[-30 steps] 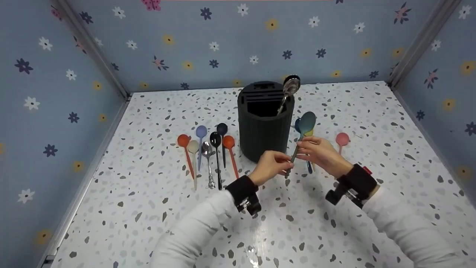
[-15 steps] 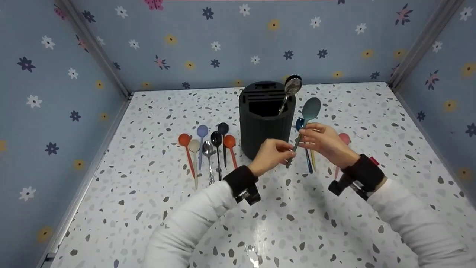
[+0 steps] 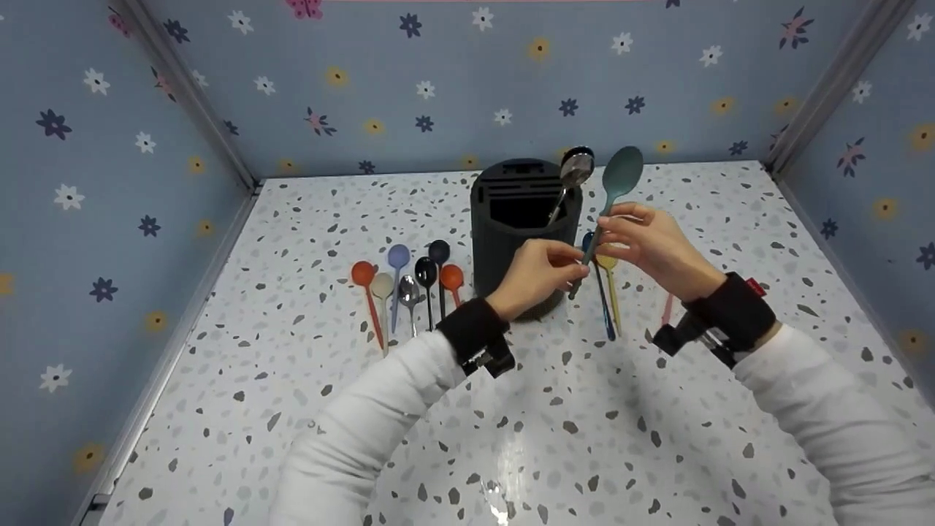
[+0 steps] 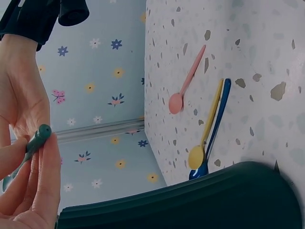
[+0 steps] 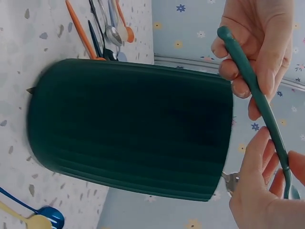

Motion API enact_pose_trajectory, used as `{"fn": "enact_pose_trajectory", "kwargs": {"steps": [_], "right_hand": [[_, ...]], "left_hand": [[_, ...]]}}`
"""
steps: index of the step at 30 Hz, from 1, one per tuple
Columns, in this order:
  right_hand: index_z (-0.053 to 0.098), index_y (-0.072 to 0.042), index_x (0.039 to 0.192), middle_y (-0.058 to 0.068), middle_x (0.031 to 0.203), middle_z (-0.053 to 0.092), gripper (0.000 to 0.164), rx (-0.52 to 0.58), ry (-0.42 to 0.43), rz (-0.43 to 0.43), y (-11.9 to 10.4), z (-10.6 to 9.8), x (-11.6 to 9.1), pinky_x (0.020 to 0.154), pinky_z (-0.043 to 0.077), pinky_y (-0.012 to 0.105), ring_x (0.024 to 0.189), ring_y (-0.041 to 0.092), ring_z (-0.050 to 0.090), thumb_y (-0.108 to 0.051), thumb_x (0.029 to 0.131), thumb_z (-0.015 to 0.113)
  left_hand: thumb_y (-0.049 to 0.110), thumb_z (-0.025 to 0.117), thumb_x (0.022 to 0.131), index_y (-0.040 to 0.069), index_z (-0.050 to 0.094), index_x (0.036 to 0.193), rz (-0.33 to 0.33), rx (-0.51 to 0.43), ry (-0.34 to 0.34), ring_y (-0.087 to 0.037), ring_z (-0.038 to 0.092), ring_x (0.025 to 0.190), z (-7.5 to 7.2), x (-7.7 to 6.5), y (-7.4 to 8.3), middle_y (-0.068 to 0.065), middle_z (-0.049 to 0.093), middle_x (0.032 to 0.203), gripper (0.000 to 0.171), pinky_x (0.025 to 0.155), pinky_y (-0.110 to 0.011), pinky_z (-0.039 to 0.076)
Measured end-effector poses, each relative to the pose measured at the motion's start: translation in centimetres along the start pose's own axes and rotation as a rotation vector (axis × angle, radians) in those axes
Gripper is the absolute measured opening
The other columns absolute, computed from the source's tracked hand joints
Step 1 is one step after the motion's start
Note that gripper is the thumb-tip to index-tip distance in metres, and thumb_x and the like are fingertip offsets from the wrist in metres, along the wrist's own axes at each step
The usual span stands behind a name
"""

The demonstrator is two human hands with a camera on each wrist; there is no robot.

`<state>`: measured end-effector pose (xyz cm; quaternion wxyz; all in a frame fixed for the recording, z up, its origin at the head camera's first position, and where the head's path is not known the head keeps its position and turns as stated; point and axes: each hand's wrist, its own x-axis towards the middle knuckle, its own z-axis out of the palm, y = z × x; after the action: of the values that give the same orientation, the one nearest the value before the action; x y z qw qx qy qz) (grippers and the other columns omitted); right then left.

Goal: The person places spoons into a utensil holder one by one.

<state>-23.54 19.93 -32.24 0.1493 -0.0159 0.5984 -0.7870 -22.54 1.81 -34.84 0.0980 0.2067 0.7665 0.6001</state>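
Both hands hold a grey-green spoon in the air, bowl up and tilted right. My left hand pinches its handle near the lower end, while the right hand grips higher up, just below the bowl. In the right wrist view the whole handle runs between the two hands. Close behind the left hand stands a dark ribbed utensil holder with a wide opening and narrow slots on top. A shiny metal spoon leans out of that opening, bowl up.
Left of the holder lie several spoons, among them an orange spoon, a purple spoon and a black spoon. To its right are a blue spoon, a yellow spoon and a pink spoon. Flowered walls enclose the speckled table.
Both hands have lifted the grey-green spoon higher and slightly right; its bowl now stands level with the metal spoon's. The blue and yellow spoons on the table show more fully.
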Motion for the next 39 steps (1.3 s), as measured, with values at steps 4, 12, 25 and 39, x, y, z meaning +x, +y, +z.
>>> {"fn": "enact_pose_trajectory", "kwargs": {"steps": [4,12,25,39], "right_hand": [[0.038,0.0,0.109,0.008,0.093,0.047,0.036,0.002,0.018,-0.033,-1.3,0.5,0.1,0.081,0.051,0.027,0.08,0.017,0.055,-0.008,0.082,0.062],[0.039,0.001,0.109,0.01,0.095,0.046,0.034,0.025,0.01,-0.087,-3.3,1.1,0.6,0.083,0.05,0.03,0.08,0.019,0.055,-0.006,0.083,0.06],[0.041,0.001,0.111,0.013,0.105,0.047,0.041,0.03,0.079,-0.13,-5.1,1.9,2.0,0.083,0.051,0.031,0.085,0.021,0.057,-0.008,0.079,0.065],[0.033,0.002,0.126,0.014,0.108,0.045,0.057,-0.007,0.089,-0.191,-5.8,2.6,3.2,0.088,0.048,0.033,0.092,0.023,0.054,-0.007,0.079,0.065]], "left_hand": [[0.004,0.061,0.082,-0.006,0.062,0.102,0.026,0.044,0.002,-0.021,0.061,0.072,-0.6,0.6,1.1,-0.016,0.065,0.09,0.022,0.061,-0.02,0.053],[0.005,0.062,0.081,-0.004,0.063,0.101,0.032,0.093,0.035,-0.018,0.06,0.068,-1.4,1.8,2.7,-0.015,0.065,0.089,0.022,0.06,-0.02,0.053],[0.007,0.06,0.083,-0.001,0.064,0.101,0.057,0.18,0.103,-0.017,0.059,0.072,-2.4,3.5,4.0,-0.011,0.065,0.092,0.02,0.061,-0.017,0.051],[0.009,0.059,0.084,0.002,0.064,0.103,0.061,0.258,0.197,-0.014,0.059,0.077,-3.0,5.2,3.6,-0.009,0.065,0.093,0.02,0.062,-0.017,0.047]]}}
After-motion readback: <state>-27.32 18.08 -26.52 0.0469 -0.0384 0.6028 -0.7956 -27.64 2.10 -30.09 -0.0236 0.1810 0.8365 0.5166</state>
